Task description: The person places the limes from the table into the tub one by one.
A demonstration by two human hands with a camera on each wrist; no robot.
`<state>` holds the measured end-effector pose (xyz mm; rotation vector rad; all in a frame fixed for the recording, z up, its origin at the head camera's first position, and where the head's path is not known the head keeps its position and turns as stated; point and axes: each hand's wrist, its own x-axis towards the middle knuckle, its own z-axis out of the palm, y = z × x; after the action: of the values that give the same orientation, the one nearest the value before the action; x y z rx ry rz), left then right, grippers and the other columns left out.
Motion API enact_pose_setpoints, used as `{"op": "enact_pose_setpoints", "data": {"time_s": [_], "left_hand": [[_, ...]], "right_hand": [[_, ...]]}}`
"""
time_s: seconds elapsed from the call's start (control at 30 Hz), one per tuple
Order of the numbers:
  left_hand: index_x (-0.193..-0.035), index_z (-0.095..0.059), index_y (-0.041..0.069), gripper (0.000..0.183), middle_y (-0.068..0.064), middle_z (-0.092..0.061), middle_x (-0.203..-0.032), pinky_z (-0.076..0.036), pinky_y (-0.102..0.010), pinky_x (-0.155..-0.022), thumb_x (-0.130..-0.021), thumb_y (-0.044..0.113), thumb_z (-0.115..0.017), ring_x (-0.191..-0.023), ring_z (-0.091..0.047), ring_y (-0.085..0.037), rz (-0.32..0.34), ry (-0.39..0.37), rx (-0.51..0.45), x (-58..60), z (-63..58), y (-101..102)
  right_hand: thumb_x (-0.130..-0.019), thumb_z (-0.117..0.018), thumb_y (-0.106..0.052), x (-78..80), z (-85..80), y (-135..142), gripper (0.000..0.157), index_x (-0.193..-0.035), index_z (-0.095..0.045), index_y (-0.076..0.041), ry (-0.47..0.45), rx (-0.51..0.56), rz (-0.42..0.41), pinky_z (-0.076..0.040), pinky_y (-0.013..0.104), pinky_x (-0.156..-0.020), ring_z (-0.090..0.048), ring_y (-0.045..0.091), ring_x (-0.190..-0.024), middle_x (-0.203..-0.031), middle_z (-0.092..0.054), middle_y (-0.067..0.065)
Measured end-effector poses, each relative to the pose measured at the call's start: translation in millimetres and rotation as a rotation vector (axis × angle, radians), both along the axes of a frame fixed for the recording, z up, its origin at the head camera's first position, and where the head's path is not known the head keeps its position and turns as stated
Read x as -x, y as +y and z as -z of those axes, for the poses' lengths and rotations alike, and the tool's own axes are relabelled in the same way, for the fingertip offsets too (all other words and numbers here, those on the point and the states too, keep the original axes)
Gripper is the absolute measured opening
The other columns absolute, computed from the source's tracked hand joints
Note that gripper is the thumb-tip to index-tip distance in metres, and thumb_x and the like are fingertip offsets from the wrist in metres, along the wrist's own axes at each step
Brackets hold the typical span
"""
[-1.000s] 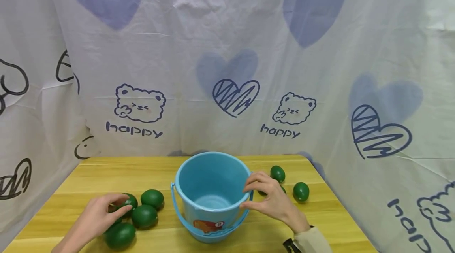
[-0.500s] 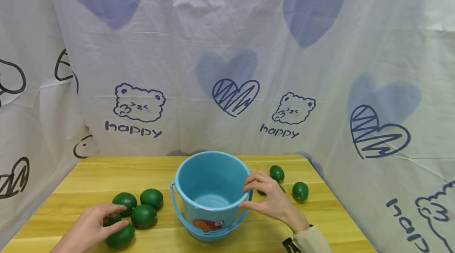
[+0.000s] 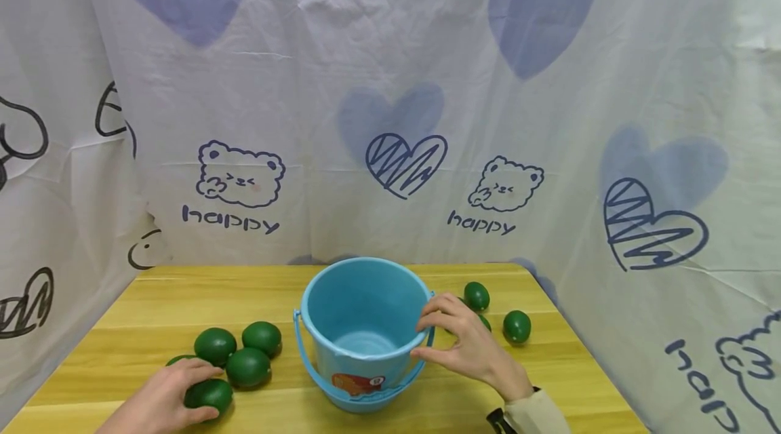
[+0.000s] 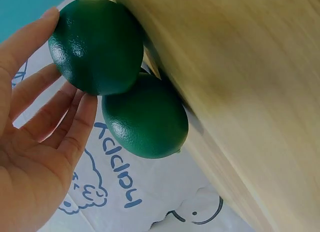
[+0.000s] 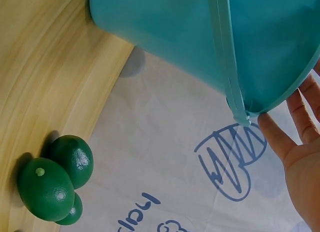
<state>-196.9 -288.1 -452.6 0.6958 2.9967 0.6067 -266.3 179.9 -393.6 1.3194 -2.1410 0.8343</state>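
At the lower left of the head view, my left hand [image 3: 167, 397] grips the nearest dark green lime [image 3: 210, 398], thumb on its near side and fingers on its far side. In the left wrist view this glossy lime [image 4: 97, 45] overlaps a second lime [image 4: 145, 117] lying on the table. Several more limes [image 3: 248, 367] sit just beyond the hand, one partly hidden by it. A light blue bucket [image 3: 360, 380] stands upright in the middle, with nothing visible inside. My right hand [image 3: 466, 342] holds the bucket's right rim between thumb and fingers.
Right of the bucket lie several limes [image 3: 516, 327], some partly hidden behind my right hand. The bucket's handle [image 3: 305, 359] hangs down at its front. A printed white cloth [image 3: 342, 230] surrounds the wooden table [image 3: 213, 291] at the back and sides.
My left hand has shifted from the farther limes toward the nearest one and now grips it. The right hand stays at the bucket rim, and the bucket has not moved.
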Motion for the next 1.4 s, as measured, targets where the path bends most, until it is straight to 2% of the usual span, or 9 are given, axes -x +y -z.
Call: {"op": "enact_pose_setpoints", "data": {"time_s": [0.27, 0.4, 0.53, 0.7, 0.8, 0.9, 1.17, 1.27, 1.4], "left_hand": [[-0.111, -0.062, 0.006, 0.057, 0.000, -0.060, -0.104, -0.048, -0.032, -0.067, -0.069, 0.043, -0.074, -0.090, -0.050, -0.019, 0.111, -0.047, 0.030, 2.1, 4.8, -2.1], [-0.112, -0.062, 0.006, 0.056, 0.001, -0.063, -0.102, -0.044, -0.025, -0.061, -0.069, 0.040, -0.075, -0.082, -0.044, -0.009, 0.171, -0.013, 0.052, 4.4, 8.2, -1.0], [-0.111, -0.064, 0.009, 0.055, 0.007, -0.063, -0.100, -0.042, -0.024, -0.059, -0.068, 0.043, -0.074, -0.079, -0.043, -0.005, 0.171, 0.054, 0.077, 5.8, 9.6, 1.5], [-0.108, -0.065, 0.014, 0.056, 0.011, -0.061, -0.098, -0.047, -0.028, -0.063, -0.066, 0.051, -0.073, -0.084, -0.050, -0.008, 0.081, 0.073, 0.047, 3.0, 5.0, 5.1], [-0.108, -0.065, 0.017, 0.057, 0.005, -0.061, -0.104, -0.050, -0.038, -0.071, -0.064, 0.052, -0.074, -0.091, -0.056, -0.018, -0.026, 0.029, -0.003, 0.9, -1.2, 9.3], [-0.108, -0.065, 0.016, 0.056, -0.003, -0.060, -0.108, -0.051, -0.042, -0.072, -0.063, 0.047, -0.077, -0.094, -0.057, -0.025, -0.093, 0.051, -0.084, -0.4, -5.9, 12.6], [-0.107, -0.065, 0.021, 0.053, 0.004, -0.052, -0.100, -0.049, -0.022, -0.059, -0.059, 0.032, -0.084, -0.078, -0.053, -0.011, -0.200, 0.271, -0.309, 0.4, -7.1, 18.3], [-0.110, -0.063, 0.026, 0.053, 0.006, -0.049, -0.100, -0.048, -0.023, -0.059, -0.061, 0.030, -0.084, -0.078, -0.052, -0.010, -0.229, 0.279, -0.355, 5.4, -7.3, 20.9], [-0.112, -0.060, 0.028, 0.051, 0.004, -0.048, -0.104, -0.047, -0.025, -0.059, -0.065, 0.027, -0.082, -0.080, -0.052, -0.014, -0.273, 0.216, -0.416, 9.9, -9.6, 23.7]], "right_hand": [[-0.071, -0.077, -0.035, -0.3, 0.6, 1.4, 0.026, -0.092, -0.061, -0.031, 0.009, -0.003, 0.012, -0.044, 0.027, -0.083, -0.047, 0.008, -0.098, -0.100, -0.054, -0.012], [-0.071, -0.077, -0.035, -0.3, 0.7, 2.7, 0.026, -0.091, -0.061, -0.031, 0.002, -0.003, 0.021, -0.044, 0.027, -0.083, -0.047, 0.007, -0.097, -0.100, -0.054, -0.013], [-0.071, -0.077, -0.036, -0.6, 1.0, 3.7, 0.025, -0.091, -0.062, -0.030, -0.014, -0.001, 0.028, -0.044, 0.027, -0.083, -0.047, 0.007, -0.097, -0.100, -0.053, -0.013], [-0.071, -0.076, -0.036, -1.6, 2.0, 4.2, 0.026, -0.092, -0.061, -0.031, -0.020, -0.005, 0.026, -0.044, 0.027, -0.083, -0.047, 0.007, -0.098, -0.100, -0.053, -0.012], [-0.071, -0.077, -0.035, -1.7, 2.7, 4.7, 0.026, -0.092, -0.061, -0.031, -0.018, -0.001, 0.023, -0.045, 0.027, -0.083, -0.047, 0.007, -0.098, -0.100, -0.053, -0.012], [-0.071, -0.077, -0.035, -1.9, 2.9, 5.0, 0.026, -0.092, -0.061, -0.031, -0.017, 0.005, 0.018, -0.045, 0.027, -0.082, -0.047, 0.007, -0.097, -0.100, -0.053, -0.011], [-0.071, -0.077, -0.033, -0.1, -0.3, 1.2, 0.024, -0.089, -0.064, -0.024, -0.012, -0.003, 0.002, -0.046, 0.029, -0.083, -0.049, 0.009, -0.097, -0.100, -0.055, -0.010], [-0.072, -0.077, -0.033, 0.4, -0.3, 1.3, 0.023, -0.089, -0.065, -0.023, -0.019, 0.002, -0.001, -0.046, 0.029, -0.083, -0.049, 0.009, -0.096, -0.100, -0.055, -0.010], [-0.072, -0.076, -0.033, 1.1, 0.5, 1.8, 0.023, -0.090, -0.064, -0.025, -0.033, -0.007, -0.001, -0.046, 0.028, -0.083, -0.048, 0.008, -0.097, -0.101, -0.055, -0.010]]}}
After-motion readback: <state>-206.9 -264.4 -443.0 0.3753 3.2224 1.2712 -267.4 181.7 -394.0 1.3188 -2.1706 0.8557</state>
